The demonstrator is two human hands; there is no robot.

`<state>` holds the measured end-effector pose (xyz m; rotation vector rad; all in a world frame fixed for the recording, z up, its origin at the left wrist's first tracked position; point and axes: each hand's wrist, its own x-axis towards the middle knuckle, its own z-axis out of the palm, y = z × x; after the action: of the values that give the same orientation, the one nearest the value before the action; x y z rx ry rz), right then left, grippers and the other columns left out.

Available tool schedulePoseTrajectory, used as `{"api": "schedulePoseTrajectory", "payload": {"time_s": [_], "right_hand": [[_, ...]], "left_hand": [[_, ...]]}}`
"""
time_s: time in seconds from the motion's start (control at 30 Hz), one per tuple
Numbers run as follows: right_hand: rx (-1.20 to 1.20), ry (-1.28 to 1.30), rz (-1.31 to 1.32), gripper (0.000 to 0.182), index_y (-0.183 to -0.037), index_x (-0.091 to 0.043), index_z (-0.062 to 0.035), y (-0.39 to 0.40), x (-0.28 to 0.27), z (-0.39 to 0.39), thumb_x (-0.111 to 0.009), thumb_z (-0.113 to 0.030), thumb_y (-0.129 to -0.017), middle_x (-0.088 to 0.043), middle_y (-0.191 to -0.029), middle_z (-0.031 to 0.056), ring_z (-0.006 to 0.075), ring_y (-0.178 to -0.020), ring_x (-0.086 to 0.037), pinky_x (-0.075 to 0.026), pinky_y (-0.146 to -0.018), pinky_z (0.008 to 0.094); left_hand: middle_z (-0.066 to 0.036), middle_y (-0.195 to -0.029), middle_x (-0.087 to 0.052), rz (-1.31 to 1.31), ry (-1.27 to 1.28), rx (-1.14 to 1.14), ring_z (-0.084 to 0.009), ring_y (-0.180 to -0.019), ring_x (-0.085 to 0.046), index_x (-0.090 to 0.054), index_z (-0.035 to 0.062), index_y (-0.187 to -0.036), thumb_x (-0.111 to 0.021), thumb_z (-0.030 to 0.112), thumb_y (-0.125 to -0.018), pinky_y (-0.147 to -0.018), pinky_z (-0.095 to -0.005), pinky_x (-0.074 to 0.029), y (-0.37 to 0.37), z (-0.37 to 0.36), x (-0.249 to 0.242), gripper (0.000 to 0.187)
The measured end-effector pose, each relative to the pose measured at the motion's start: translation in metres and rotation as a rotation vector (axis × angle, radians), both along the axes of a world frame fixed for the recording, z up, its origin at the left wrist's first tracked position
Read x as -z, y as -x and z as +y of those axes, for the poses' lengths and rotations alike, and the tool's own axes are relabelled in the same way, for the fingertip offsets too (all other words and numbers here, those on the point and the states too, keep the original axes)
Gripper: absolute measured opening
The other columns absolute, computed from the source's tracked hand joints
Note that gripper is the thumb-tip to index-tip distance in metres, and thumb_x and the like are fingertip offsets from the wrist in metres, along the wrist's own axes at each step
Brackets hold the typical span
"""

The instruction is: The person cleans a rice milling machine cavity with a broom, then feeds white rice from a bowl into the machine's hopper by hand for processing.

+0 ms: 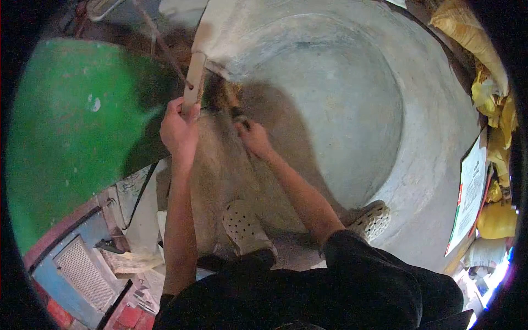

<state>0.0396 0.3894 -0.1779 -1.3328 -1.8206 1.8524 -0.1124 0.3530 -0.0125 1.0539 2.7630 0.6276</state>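
My left hand [180, 131] is closed around the lower end of a flat pale bar [195, 74], thumb on its right side. A thin brown rod or cord runs down to a hole in that bar. To its right, my right hand [254, 137] grips the dark handle of a brush [233, 100]. The brush's light tan head points up and away, close to the bar and partly in shadow. Below both hands lies a dusty, brownish surface [212, 146].
A green panel [77, 121] fills the left side. On the right spreads a round grey floor area [352, 110]. Two perforated clogs [245, 224] are on my feet. A blue box with a mesh panel [85, 272] stands lower left; yellow sacks [495, 220] and a printed sheet [467, 192] line the right.
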Motion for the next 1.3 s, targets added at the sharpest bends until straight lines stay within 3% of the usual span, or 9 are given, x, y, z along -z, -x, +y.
{"api": "schedulePoseTrajectory", "payload": {"time_s": [0.17,0.37,0.43,0.57,0.63,0.73,0.83,0.97,1.3], "right_hand": [[0.481,-0.076,-0.198,0.048,-0.117,-0.05,0.0051,-0.024,0.04,-0.006,-0.052,-0.036,-0.092,-0.063,-0.084,0.0226,0.0334,-0.073,-0.064,-0.048,-0.065,0.0435],[-0.164,-0.167,-0.2,0.051,-0.114,-0.049,0.0053,-0.016,0.05,-0.006,-0.045,-0.041,-0.094,-0.063,-0.095,0.0231,0.0353,-0.091,-0.062,-0.046,-0.075,0.0441],[0.198,0.051,-0.074,0.054,-0.121,-0.046,0.0019,-0.022,0.026,0.002,-0.041,-0.045,-0.094,-0.06,-0.094,0.032,0.0486,-0.091,-0.058,-0.046,-0.076,0.0508],[0.406,0.002,-0.195,0.059,-0.124,-0.045,0.0021,-0.008,0.116,-0.01,-0.041,-0.048,-0.094,-0.059,-0.101,0.031,0.0477,-0.098,-0.055,-0.046,-0.082,0.0497],[0.089,0.347,-0.325,0.057,-0.124,-0.05,-0.0002,0.031,0.21,-0.009,-0.043,-0.048,-0.094,-0.06,-0.09,0.0169,0.0244,-0.074,-0.057,-0.046,-0.068,0.0382],[0.137,0.263,-0.141,0.056,-0.125,-0.05,0.0002,0.034,0.086,0.004,-0.043,-0.046,-0.094,-0.06,-0.092,0.0193,0.0276,-0.078,-0.06,-0.047,-0.069,0.0409],[0.181,0.07,-0.215,0.06,-0.119,-0.053,0.0029,0.034,0.091,-0.004,-0.039,-0.05,-0.093,-0.058,-0.108,0.0301,0.046,-0.104,-0.054,-0.045,-0.085,0.0489],[-0.065,0.162,-0.288,0.057,-0.117,-0.054,0.0035,0.042,0.091,0.008,-0.04,-0.047,-0.094,-0.058,-0.107,0.0298,0.0457,-0.101,-0.055,-0.045,-0.084,0.0476],[0.019,0.119,-0.151,0.058,-0.107,-0.056,0.0073,0.006,0.088,0.006,-0.047,-0.048,-0.093,-0.059,-0.073,0.0146,0.0222,-0.06,-0.056,-0.046,-0.057,0.0359]], "left_hand": [[-0.012,-0.092,-0.067,0.139,-0.007,0.036,-0.0317,-0.084,-0.065,-0.059,0.0062,-0.104,-0.07,0.028,-0.079,-0.072,-0.0404,-0.049,-0.003,-0.001,0.002,0.035],[-0.013,-0.093,-0.067,0.028,0.032,0.02,-0.0331,-0.085,-0.064,-0.058,0.0064,-0.104,-0.069,0.029,-0.079,-0.072,-0.0423,-0.048,0.001,0.001,-0.002,0.036],[-0.014,-0.093,-0.066,0.04,0.014,0.053,-0.0337,-0.084,-0.064,-0.058,0.0063,-0.103,-0.07,0.03,-0.079,-0.071,-0.0432,-0.048,0.005,0.0,0.001,0.035],[-0.014,-0.091,-0.066,0.08,0.01,0.005,-0.0341,-0.084,-0.064,-0.058,0.0066,-0.102,-0.07,0.029,-0.078,-0.071,-0.0437,-0.048,0.003,0.002,0.005,0.035],[-0.015,-0.091,-0.066,0.073,0.036,0.008,-0.0349,-0.085,-0.064,-0.058,0.0069,-0.103,-0.071,0.028,-0.077,-0.071,-0.0441,-0.048,0.005,0.004,0.004,0.036],[-0.011,-0.092,-0.068,0.056,0.004,0.012,-0.0316,-0.083,-0.065,-0.059,0.0084,-0.102,-0.073,0.034,-0.075,-0.072,-0.0409,-0.049,0.008,0.001,0.008,0.04],[-0.011,-0.091,-0.068,0.103,0.024,-0.005,-0.0311,-0.082,-0.065,-0.059,0.0082,-0.102,-0.073,0.033,-0.075,-0.071,-0.041,-0.049,0.005,0.001,0.009,0.039],[-0.01,-0.091,-0.068,0.056,0.077,-0.027,-0.0304,-0.083,-0.065,-0.059,0.0082,-0.103,-0.072,0.031,-0.076,-0.071,-0.0405,-0.049,0.006,0.001,0.004,0.037],[-0.014,-0.094,-0.066,0.044,0.017,0.002,-0.0331,-0.086,-0.064,-0.058,0.0064,-0.104,-0.072,0.03,-0.077,-0.072,-0.0431,-0.048,0.003,-0.001,0.007,0.038]]}}
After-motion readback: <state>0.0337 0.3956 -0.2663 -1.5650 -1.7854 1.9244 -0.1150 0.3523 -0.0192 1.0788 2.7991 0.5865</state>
